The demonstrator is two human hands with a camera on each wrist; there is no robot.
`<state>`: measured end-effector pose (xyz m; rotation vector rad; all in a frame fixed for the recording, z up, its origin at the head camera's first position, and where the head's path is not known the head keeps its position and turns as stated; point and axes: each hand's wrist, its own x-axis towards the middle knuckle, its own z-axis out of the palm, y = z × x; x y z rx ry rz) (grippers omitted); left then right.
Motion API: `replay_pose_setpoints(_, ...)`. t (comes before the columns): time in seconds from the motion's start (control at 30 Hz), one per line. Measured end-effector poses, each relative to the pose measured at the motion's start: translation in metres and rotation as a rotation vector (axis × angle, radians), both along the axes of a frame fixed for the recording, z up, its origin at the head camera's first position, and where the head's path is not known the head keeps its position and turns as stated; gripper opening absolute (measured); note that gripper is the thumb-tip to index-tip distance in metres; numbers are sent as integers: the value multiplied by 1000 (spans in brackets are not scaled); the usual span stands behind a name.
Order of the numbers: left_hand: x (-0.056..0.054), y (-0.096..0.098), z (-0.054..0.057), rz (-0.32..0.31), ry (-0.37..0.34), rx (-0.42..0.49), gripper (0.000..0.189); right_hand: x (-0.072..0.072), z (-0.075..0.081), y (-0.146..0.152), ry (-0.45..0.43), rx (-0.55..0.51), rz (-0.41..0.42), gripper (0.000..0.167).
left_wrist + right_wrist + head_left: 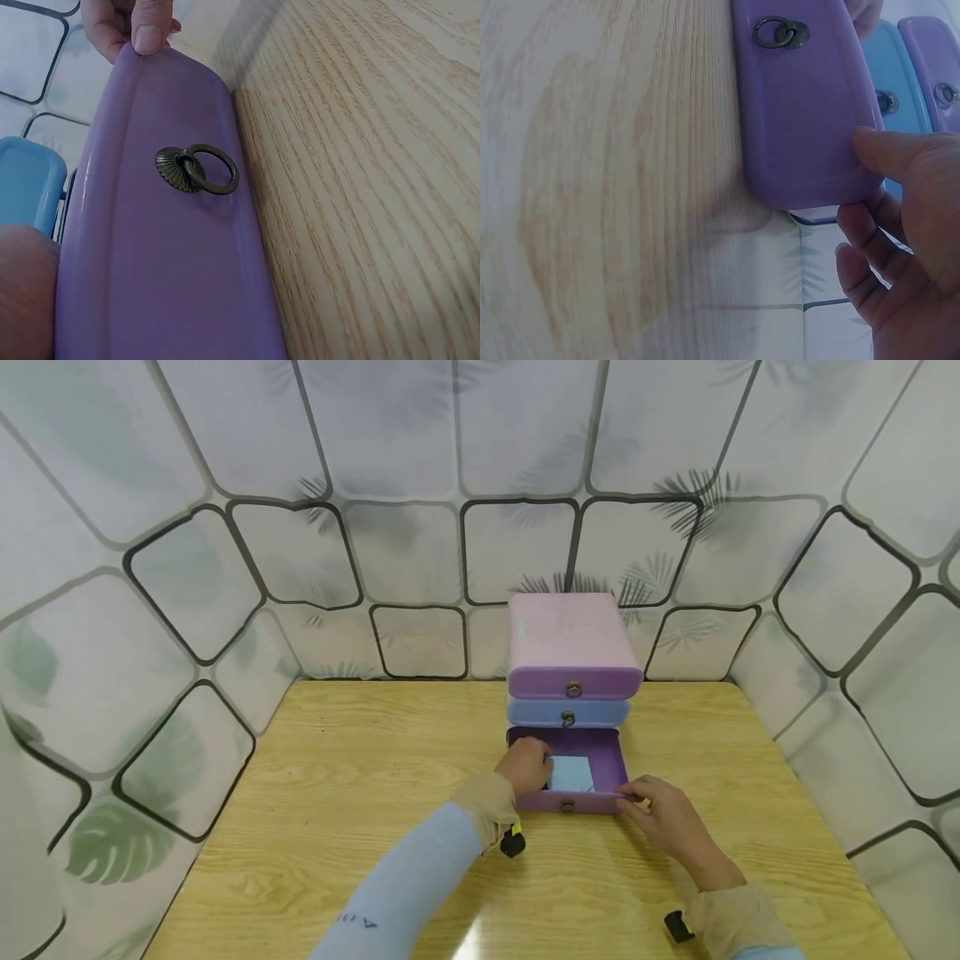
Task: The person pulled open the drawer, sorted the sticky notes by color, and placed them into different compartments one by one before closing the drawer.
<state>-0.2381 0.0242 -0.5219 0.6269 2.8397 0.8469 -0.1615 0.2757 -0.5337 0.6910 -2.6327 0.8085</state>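
Observation:
A small chest has its purple bottom drawer [611,760] pulled out. Inside lies a light blue square [572,774], flat like paper or a note pad. My left hand [527,766] reaches into the drawer from the left, at the square's left edge; its fingertips are hidden, so whether they grip it does not show. At the front right corner my right hand [663,814] pinches the drawer's wall, thumb [889,152] on the front face and fingers beyond the edge. A bronze ring pull [214,169] hangs on the drawer front.
Above the open drawer are a blue drawer [532,712], pushed in, and a purple-fronted one [540,682] under the pink top [573,631]. The chest stands on a wood-grain table [360,760], near the patterned back wall [405,552]. Similar walls flank both sides.

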Motion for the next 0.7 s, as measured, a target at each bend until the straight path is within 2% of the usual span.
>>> replay_pose_setpoints(0.2, 0, 0, 2, -50, 46, -41, 25, -1, -1, 1, 3, 1, 1, 13)
replay_pose_setpoints(0.37, 4, -1, 4, -52, 64, -58, 28, -1, 0, 0, -7, 13, -7, 13)
replay_pose_setpoints(0.57, 13, -6, 11, -40, 85, -3, 29, 0, 1, 0, -21, 24, -14, 15)
replay_pose_setpoints(0.7, 22, -15, 21, -36, 151, 55, 25, 1, 2, 0, -43, 20, -24, 18)
